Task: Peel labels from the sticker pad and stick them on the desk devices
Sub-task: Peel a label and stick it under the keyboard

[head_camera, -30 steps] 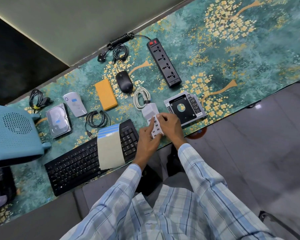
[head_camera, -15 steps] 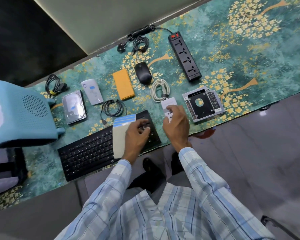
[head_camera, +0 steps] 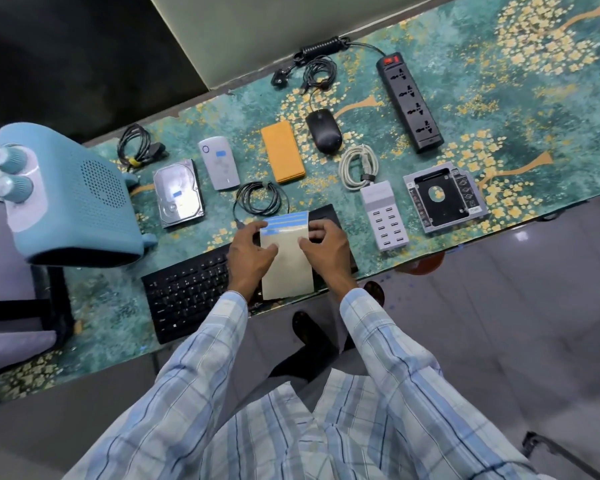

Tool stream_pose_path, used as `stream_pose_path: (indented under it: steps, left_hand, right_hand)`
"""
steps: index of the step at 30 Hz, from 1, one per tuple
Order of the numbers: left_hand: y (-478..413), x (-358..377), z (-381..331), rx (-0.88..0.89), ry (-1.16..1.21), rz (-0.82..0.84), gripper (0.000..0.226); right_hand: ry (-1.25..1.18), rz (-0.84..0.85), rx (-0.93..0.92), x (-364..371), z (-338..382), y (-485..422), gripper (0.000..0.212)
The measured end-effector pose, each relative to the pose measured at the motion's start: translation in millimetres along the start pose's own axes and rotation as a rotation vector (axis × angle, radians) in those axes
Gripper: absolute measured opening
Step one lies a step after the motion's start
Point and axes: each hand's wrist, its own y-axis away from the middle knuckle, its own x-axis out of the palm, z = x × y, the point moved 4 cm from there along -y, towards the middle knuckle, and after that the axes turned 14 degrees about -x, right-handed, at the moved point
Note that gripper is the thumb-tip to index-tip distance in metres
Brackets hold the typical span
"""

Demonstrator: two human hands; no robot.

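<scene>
The sticker pad (head_camera: 286, 263) is a pale backing sheet with blue label strips along its far end; it lies over the black keyboard (head_camera: 194, 292). My left hand (head_camera: 250, 252) grips its left edge and my right hand (head_camera: 326, 244) pinches its right edge. The white multi-port USB charger (head_camera: 383, 216) lies on the desk to the right, free of both hands. The hard disk (head_camera: 177, 192) and the white portable drive (head_camera: 219, 162) each carry a blue label.
A black mouse (head_camera: 323, 131), orange case (head_camera: 283, 151), power strip (head_camera: 409, 100), drive caddy (head_camera: 444, 200), white cable (head_camera: 355, 166) and black cable coils (head_camera: 260, 200) are spread on the teal patterned mat (head_camera: 499, 98). A blue appliance (head_camera: 70, 199) stands at the left.
My hands let go of the USB charger, which now lies on the desk. Both hands moved left to the sticker pad on the keyboard and took hold of its edges.
</scene>
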Motion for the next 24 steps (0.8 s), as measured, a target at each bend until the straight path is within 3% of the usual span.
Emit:
stream_pose_path:
  steps: [4,8,17,21,24]
  left_hand:
    - [1,-1,4,-0.008,0.093,0.027,0.043]
    - [-2,-7,7,0.024,0.123,0.049,0.035]
    - [-12,-19,10,0.096,0.071,0.070,0.025]
    - [-11,-24,4,0.217,-0.020,0.034,0.023]
    - [-9,-28,-4,0.309,-0.105,0.018,0.021]
  right_hand:
    - [-0.128,-0.021,0.128,13,-6,-4,0.041]
    - [-0.208,0.100,0.123,25,-3,0,0.015]
    - [-0.310,0.131,0.233,33,8,6,0.032]
    - [-0.351,0.097,0.267,34,11,9,0.010]
    - [-0.372,0.094,0.270,34,13,11,0.006]
